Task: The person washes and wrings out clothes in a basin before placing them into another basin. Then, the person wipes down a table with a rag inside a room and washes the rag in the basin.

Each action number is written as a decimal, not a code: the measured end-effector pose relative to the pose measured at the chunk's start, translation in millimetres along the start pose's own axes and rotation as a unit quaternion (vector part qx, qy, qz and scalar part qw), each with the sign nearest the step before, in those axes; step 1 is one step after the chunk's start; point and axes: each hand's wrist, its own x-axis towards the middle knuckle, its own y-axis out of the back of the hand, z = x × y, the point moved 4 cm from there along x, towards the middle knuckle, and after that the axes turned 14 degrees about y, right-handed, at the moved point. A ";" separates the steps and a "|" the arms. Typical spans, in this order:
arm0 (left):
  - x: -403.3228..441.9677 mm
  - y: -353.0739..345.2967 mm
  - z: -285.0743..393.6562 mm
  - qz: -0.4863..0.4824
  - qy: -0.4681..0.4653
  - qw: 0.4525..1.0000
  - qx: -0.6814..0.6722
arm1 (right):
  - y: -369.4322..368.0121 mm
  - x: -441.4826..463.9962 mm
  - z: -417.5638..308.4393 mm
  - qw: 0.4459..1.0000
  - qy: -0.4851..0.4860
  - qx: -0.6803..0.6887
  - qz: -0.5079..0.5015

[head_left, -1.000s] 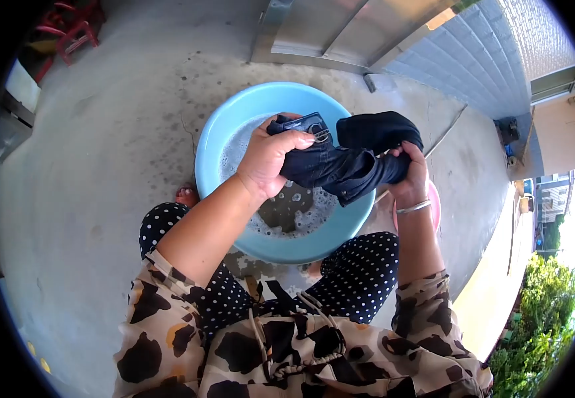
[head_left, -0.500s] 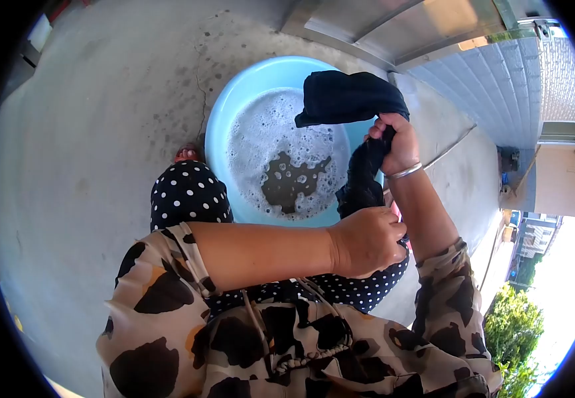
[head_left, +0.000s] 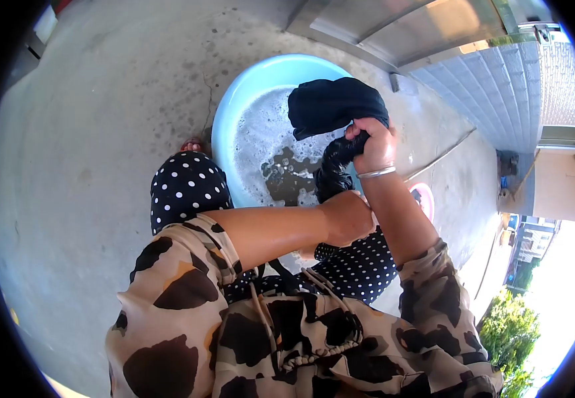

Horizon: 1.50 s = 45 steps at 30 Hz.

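A wet black garment (head_left: 336, 106) is stretched and twisted between my two hands over the light blue basin (head_left: 224, 142). My right hand (head_left: 375, 147), with a silver bangle at the wrist, is closed around its middle. One part of the garment folds over to the left from that fist. Lower down, my left hand (head_left: 348, 220) is closed on the glossy, twisted end, and its fingers are partly hidden. Below the cloth, the basin holds greyish water with white suds (head_left: 254, 132) on top. Which kind of garment it is I cannot tell.
The basin stands on a concrete floor (head_left: 88, 152) between my knees in polka-dot trousers (head_left: 190, 186). A pink basin (head_left: 424, 199) sits to the right, partly behind my right forearm. A metal-framed door (head_left: 400, 30) is at the upper right.
Both hands have moved left with the black garment, bringing it further over the basin. More of the pink basin now shows at the right.
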 end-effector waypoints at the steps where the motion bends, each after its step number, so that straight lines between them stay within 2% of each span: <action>1: 0.6 -4.0 -2.7 0.019 -0.007 1.000 0.002 | -3.1 -2.2 0.3 1.000 0.003 -0.008 -0.002; 3: -3.0 -8.4 -3.3 0.036 -0.015 0.999 0.004 | -7.1 -8.3 0.1 1.000 0.004 -0.020 -0.011; 5: -9.3 -6.1 -3.1 0.093 -0.013 0.995 0.015 | -11.7 -17.5 -0.2 0.999 0.011 -0.035 -0.015; 8: -11.8 -9.2 -2.9 0.090 -0.037 0.994 0.041 | -17.0 -29.3 -8.6 0.997 -0.003 -0.071 -0.029; 9: -12.3 -9.7 -1.6 0.086 -0.041 0.995 0.041 | -17.0 -31.3 -8.8 0.996 -0.004 -0.081 -0.039; 11: -12.0 -14.4 -4.0 0.002 -0.011 0.999 0.036 | -12.1 -32.4 -5.8 0.994 -0.003 -0.097 -0.047; 12: -12.0 -21.3 -6.6 0.001 -0.013 0.999 0.039 | -10.2 -31.8 -6.8 0.994 0.000 -0.095 -0.046; 14: -13.6 -26.6 -11.4 0.132 -0.051 0.989 -0.032 | -7.3 -27.9 -14.8 0.991 0.021 -0.118 -0.066; 16: -9.3 -12.9 -16.2 0.099 -0.086 0.991 -0.023 | 12.6 -9.6 -24.9 0.997 0.053 -0.062 0.014; 17: -6.6 -4.7 -18.7 0.067 -0.118 0.991 -0.017 | 26.5 4.6 -37.3 0.994 0.069 -0.088 0.014; 19: -0.7 16.2 -38.3 0.103 -0.057 0.988 -0.098 | 58.5 30.7 -62.4 0.990 0.072 -0.098 0.068; 20: 0.5 20.3 -52.6 0.111 0.037 0.992 -0.050 | 69.8 36.5 -76.4 0.988 0.028 -0.094 0.122; 21: 5.3 31.6 -66.7 0.075 0.173 0.980 -0.065 | 80.6 39.7 -82.4 0.988 -0.015 -0.056 0.144; 22: 4.7 47.0 -76.1 0.202 0.205 0.958 -0.005 | 87.4 40.3 -86.7 0.984 -0.058 -0.018 0.165; 24: 3.9 59.3 -98.9 0.148 0.359 0.918 -0.075 | 86.7 39.1 -87.0 0.986 -0.071 0.004 0.152; 26: 6.7 51.4 -100.3 0.113 0.337 0.915 -0.189 | 81.2 36.8 -87.7 0.970 -0.120 0.070 0.200; 27: 8.0 45.6 -94.2 0.054 0.333 0.908 -0.247 | 78.5 37.1 -92.0 0.965 -0.135 0.061 0.217; 28: 7.3 39.4 -88.6 -0.046 0.328 0.891 -0.311 | 75.6 35.2 -97.5 0.964 -0.135 0.063 0.219; 30: 6.0 27.8 -71.8 -0.196 0.365 0.772 -0.482 | 68.6 29.1 -105.6 0.949 -0.181 0.114 0.233; 31: 7.5 27.0 -71.2 -0.196 0.364 0.773 -0.482 | 75.6 33.0 -102.5 0.954 -0.186 0.113 0.204; 33: 12.2 27.0 -67.3 -0.193 0.330 0.653 -0.654 | 74.2 26.2 -102.8 0.960 -0.160 0.129 0.188; 34: 13.8 27.9 -68.9 -0.194 0.330 0.655 -0.652 | 72.6 23.9 -104.2 0.965 -0.135 0.143 0.173; 35: 15.7 32.1 -76.1 -0.135 0.348 0.684 -0.627 | 85.9 33.6 -97.3 0.965 -0.106 0.196 0.140; 37: 16.1 36.7 -83.9 -0.018 0.376 0.734 -0.566 | 75.9 25.1 -102.0 0.966 -0.087 0.190 0.150; 38: 14.7 36.4 -82.9 -0.020 0.377 0.734 -0.564 | 72.6 21.7 -105.5 0.969 -0.067 0.181 0.156; 39: 11.9 46.7 -83.8 0.053 0.369 0.807 -0.458 | 75.3 20.9 -107.2 0.968 -0.067 0.182 0.158; 40: 9.9 56.4 -83.4 0.127 0.354 0.861 -0.341 | 76.9 22.7 -112.0 0.978 -0.041 0.168 0.117; 41: 8.5 60.6 -88.5 0.216 0.346 0.850 -0.332 | 75.9 24.8 -115.4 0.985 -0.017 0.153 0.075; 42: 6.4 72.4 -87.8 0.222 0.360 0.843 -0.334 | 74.9 25.0 -116.5 0.985 -0.018 0.154 0.076; 44: 6.7 82.8 -85.5 0.264 0.266 0.872 -0.315 | 71.4 24.2 -127.7 0.988 0.009 0.145 0.057; 45: 10.3 81.2 -79.1 0.252 0.217 0.898 -0.287 | 61.8 17.8 -131.4 0.986 0.004 0.148 0.074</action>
